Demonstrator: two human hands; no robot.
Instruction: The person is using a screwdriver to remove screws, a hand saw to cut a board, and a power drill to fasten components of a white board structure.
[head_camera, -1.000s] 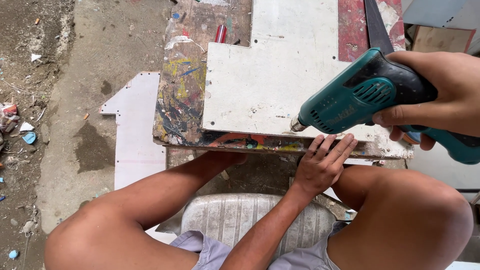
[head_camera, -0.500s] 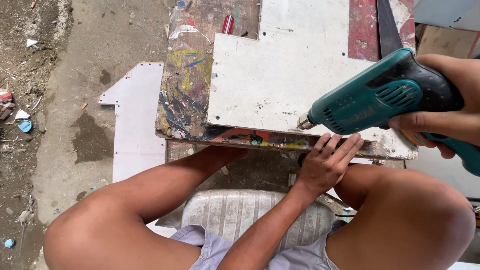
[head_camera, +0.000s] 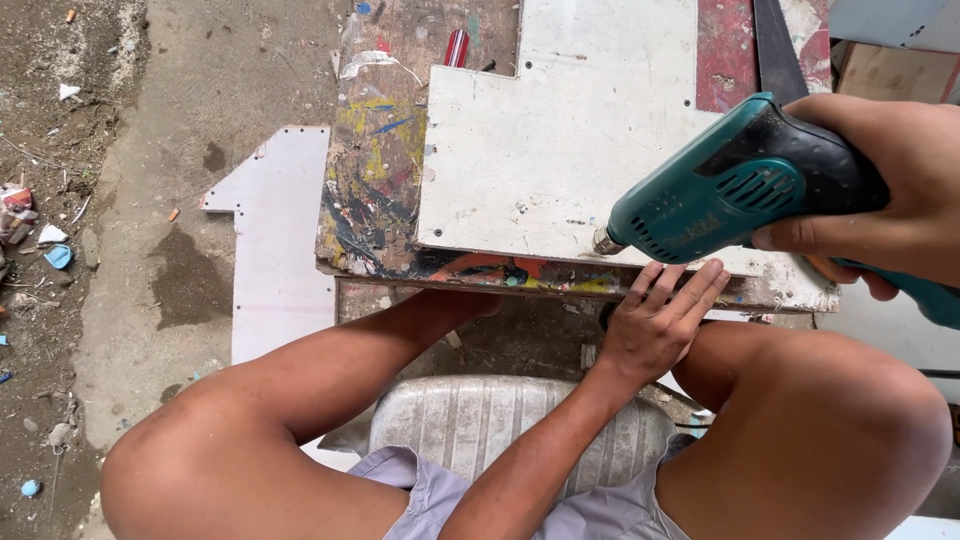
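While our right hand (head_camera: 880, 190) grips the teal drill (head_camera: 720, 195), its nose meets the white panel (head_camera: 560, 150) at the worktop's (head_camera: 370, 210) near edge, just above our empty left hand (head_camera: 655, 325).

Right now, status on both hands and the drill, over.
Right hand gripping teal drill, tip at the white panel near its front edge. Left hand braced against the paint-smeared bench edge below. Nothing blocking the drill tip.

The drill (head_camera: 735, 195) in the right hand (head_camera: 880, 190) has tipped nose-down, its tip now at the near edge of the white panel (head_camera: 560, 150). The left hand (head_camera: 655, 320) has shifted little (fingers against the bench edge), and the view has drifted slightly.
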